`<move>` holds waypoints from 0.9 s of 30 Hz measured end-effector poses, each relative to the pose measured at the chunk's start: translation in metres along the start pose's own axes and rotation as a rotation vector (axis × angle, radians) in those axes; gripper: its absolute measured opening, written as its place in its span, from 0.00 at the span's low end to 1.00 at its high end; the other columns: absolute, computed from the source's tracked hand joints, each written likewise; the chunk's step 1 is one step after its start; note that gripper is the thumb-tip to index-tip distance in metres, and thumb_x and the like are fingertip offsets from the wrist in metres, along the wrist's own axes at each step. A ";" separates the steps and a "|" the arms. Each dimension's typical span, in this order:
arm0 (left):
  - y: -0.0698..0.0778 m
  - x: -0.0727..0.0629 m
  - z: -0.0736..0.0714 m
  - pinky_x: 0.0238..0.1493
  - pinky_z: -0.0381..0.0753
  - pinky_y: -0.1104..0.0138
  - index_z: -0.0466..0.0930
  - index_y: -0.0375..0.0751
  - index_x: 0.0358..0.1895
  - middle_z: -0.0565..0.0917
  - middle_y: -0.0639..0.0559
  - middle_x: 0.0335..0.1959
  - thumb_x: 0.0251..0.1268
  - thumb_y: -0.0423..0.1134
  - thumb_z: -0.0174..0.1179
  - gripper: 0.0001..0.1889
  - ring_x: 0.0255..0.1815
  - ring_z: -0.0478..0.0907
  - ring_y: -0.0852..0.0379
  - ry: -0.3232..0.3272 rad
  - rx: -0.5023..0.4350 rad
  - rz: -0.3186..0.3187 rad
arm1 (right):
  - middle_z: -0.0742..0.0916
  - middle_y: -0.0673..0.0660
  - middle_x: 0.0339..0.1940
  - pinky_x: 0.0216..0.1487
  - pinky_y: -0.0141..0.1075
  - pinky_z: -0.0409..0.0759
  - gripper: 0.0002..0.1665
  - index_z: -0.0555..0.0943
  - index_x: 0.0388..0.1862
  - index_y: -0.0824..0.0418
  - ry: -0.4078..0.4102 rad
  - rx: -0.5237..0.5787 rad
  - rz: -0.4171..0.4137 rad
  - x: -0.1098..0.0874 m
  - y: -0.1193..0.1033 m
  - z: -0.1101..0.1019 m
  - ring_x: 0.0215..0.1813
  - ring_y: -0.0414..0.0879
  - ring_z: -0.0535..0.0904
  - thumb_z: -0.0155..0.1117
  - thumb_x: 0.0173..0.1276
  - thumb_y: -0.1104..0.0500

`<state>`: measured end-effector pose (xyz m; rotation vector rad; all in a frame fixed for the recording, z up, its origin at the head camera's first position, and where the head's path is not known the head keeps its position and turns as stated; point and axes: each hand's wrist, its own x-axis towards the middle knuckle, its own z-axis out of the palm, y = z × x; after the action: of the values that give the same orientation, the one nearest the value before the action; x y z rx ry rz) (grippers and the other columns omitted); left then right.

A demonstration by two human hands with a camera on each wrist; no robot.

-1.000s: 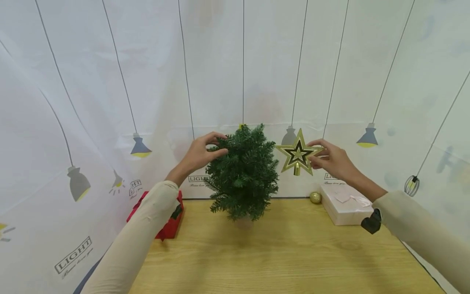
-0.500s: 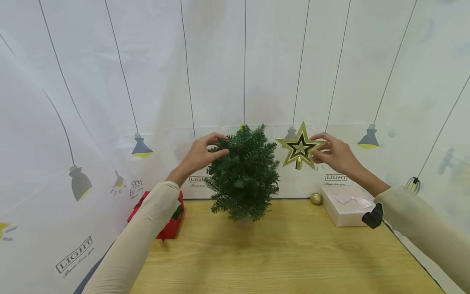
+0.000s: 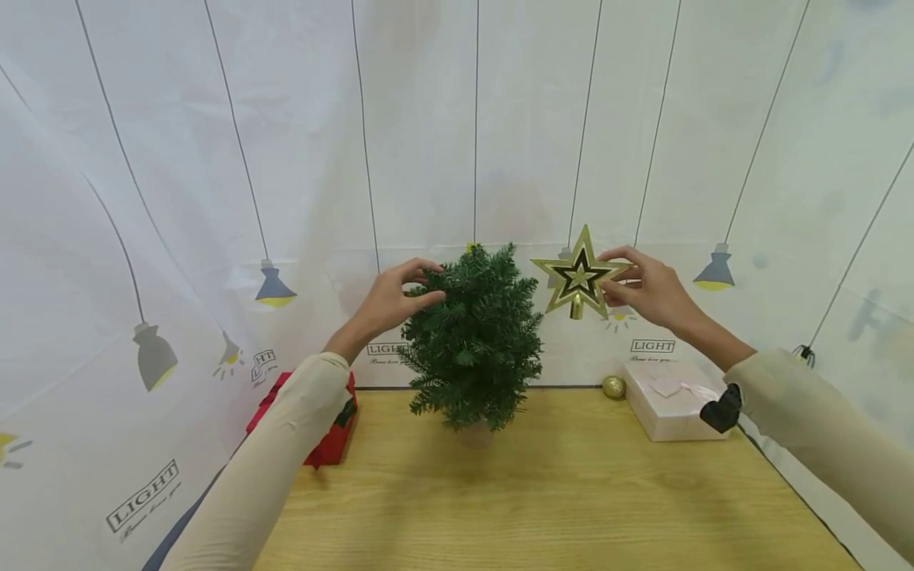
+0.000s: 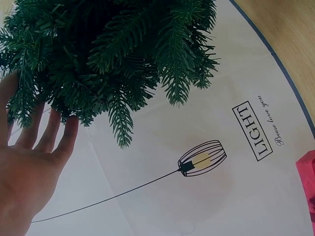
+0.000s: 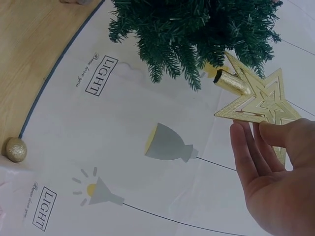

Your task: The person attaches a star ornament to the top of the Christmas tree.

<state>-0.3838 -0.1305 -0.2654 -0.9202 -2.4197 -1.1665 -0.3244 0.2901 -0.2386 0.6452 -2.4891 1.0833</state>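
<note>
Holds a gold star (image 3: 579,274) upright in the air beside the tree (image 3: 473,341), one tip pinched between thumb and fingers of the right hand (image 3: 651,289). Touches the tree high up with the left hand (image 3: 391,298), thumb and fingers apart. Has the tree standing near the middle of the back edge of the table (image 3: 543,496), a red box (image 3: 332,446) near the left corner, a gold ball (image 3: 613,387) beside a pink box (image 3: 660,412) near the right.
</note>
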 end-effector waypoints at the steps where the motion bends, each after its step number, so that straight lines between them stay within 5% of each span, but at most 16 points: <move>1: 0.000 0.000 0.000 0.66 0.76 0.42 0.79 0.48 0.67 0.78 0.42 0.69 0.70 0.46 0.70 0.24 0.67 0.77 0.42 0.000 -0.002 0.000 | 0.87 0.76 0.51 0.39 0.30 0.87 0.26 0.72 0.71 0.66 0.003 0.000 -0.004 0.001 -0.001 0.000 0.41 0.50 0.91 0.64 0.77 0.65; 12: -0.001 0.000 0.000 0.65 0.76 0.42 0.80 0.49 0.66 0.79 0.43 0.68 0.70 0.45 0.70 0.23 0.67 0.77 0.41 0.001 -0.016 0.004 | 0.87 0.75 0.51 0.40 0.29 0.87 0.26 0.74 0.71 0.64 0.031 0.002 0.001 0.014 -0.021 -0.003 0.38 0.42 0.90 0.64 0.77 0.64; 27: 0.001 -0.001 0.001 0.65 0.76 0.43 0.79 0.49 0.66 0.78 0.43 0.69 0.70 0.44 0.71 0.24 0.67 0.77 0.45 0.001 -0.016 -0.009 | 0.87 0.73 0.54 0.41 0.30 0.87 0.26 0.74 0.72 0.59 0.052 0.033 0.007 0.039 -0.043 -0.002 0.39 0.43 0.90 0.64 0.78 0.62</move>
<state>-0.3827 -0.1300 -0.2657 -0.9143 -2.4192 -1.1909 -0.3334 0.2550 -0.1931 0.6104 -2.4359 1.1307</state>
